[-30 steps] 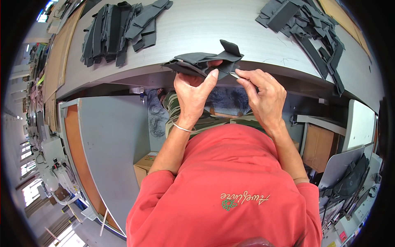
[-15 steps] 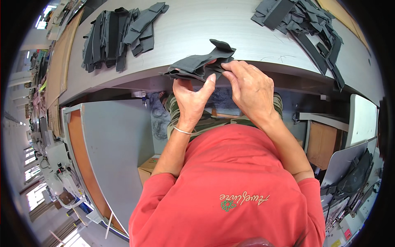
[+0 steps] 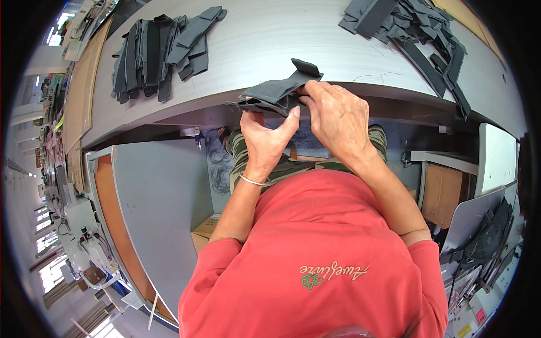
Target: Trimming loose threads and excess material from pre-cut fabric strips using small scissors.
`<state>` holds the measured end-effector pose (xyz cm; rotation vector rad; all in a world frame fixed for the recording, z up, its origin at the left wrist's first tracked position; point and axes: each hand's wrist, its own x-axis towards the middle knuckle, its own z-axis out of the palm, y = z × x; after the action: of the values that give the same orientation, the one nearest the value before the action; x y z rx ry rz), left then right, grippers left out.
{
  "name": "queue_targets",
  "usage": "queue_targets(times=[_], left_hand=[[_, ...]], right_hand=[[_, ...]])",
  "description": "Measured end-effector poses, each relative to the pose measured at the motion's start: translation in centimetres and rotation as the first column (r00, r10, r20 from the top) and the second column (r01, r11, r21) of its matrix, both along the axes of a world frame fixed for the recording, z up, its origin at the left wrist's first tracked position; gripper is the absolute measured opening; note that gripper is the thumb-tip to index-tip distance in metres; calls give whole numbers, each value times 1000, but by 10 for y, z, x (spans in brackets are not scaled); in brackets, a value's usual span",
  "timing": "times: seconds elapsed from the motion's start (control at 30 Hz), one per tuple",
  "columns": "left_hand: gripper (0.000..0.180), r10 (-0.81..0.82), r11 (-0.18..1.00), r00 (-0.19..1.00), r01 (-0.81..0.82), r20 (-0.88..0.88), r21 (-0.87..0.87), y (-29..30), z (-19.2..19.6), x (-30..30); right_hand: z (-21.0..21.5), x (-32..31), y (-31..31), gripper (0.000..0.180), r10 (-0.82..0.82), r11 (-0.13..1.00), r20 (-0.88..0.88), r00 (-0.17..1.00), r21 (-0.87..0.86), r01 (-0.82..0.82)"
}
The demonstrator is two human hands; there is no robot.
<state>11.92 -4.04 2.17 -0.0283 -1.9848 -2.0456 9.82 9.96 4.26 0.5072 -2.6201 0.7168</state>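
A folded dark grey fabric strip (image 3: 273, 89) is held up over the near edge of the table, its far end curling upward. My left hand (image 3: 264, 138) grips it from below at the left, thumb pointing up against its underside, the other fingers partly hidden by the cloth. At the strip's right end my right hand (image 3: 337, 115) is closed, thumb and forefinger pinching the cloth. Layers show at the strip's near left side, where the edge looks frayed.
On the pale table (image 3: 270, 34) lie a neat stack of grey strips (image 3: 149, 53) at the left and a loose heap of strips (image 3: 414, 28) at the right. A grey cabinet panel (image 3: 160, 197) stands below left. A cardboard box (image 3: 442, 194) sits on the right.
The layers of the strip lie closer together now, and the gap between them has narrowed. Both hands have stayed nearly in place, my right hand shifting slightly left.
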Motion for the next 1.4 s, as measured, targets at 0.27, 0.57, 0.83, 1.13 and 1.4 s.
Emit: queue_targets(times=[0.27,0.57,0.83,1.13,1.4], left_hand=[[36,-106,992,994,103,38,71,-4,7,-5],[27,-271,906,959,224,86,358,-16,13,-26],[14,-290,898,940,201,181,392,-14,11,-23],[23,-336,865,925,229,176,446,-4,6,-14],[50,-446,874,861,358,246,329,1,8,-10]], right_hand=[[11,-1,7,11,4,974,288,958,-219,62],[7,1,28,19,83,898,450,889,-421,129],[0,1,44,20,141,782,276,951,-619,64],[5,1,40,26,155,835,196,968,-550,-22],[5,-1,38,27,128,882,77,989,-464,-79]])
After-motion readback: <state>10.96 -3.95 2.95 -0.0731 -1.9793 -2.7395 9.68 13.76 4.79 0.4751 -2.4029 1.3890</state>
